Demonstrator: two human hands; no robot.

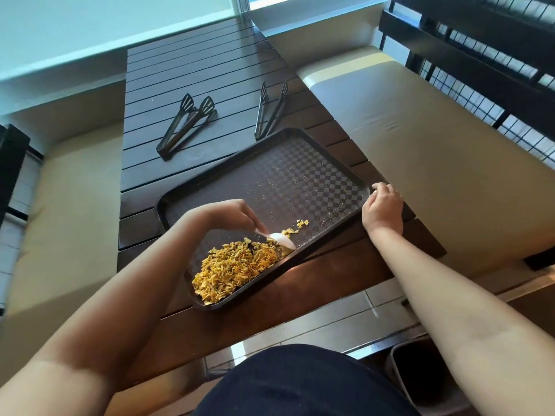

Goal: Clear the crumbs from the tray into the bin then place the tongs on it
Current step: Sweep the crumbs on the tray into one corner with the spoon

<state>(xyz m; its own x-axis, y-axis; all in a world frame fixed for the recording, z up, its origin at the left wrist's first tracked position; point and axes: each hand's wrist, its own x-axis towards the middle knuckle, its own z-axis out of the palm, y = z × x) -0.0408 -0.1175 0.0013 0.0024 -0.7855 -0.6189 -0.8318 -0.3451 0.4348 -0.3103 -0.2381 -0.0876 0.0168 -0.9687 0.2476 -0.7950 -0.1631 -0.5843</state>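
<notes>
A dark checkered tray lies at an angle on the slatted table, its near corner over the table's front edge. Yellow crumbs are heaped in that near corner, with a few loose pieces farther right. My left hand holds a white plastic spoon whose bowl touches the heap's right side. My right hand grips the tray's right rim. Two black tongs lie on the table beyond the tray, one pair to the left and one pair just past the tray's far corner.
The dark wooden table runs away from me between two beige cushioned benches. A bin with a dark inside stands on the tiled floor at the lower right, below the table's front edge. A black metal railing lines the right side.
</notes>
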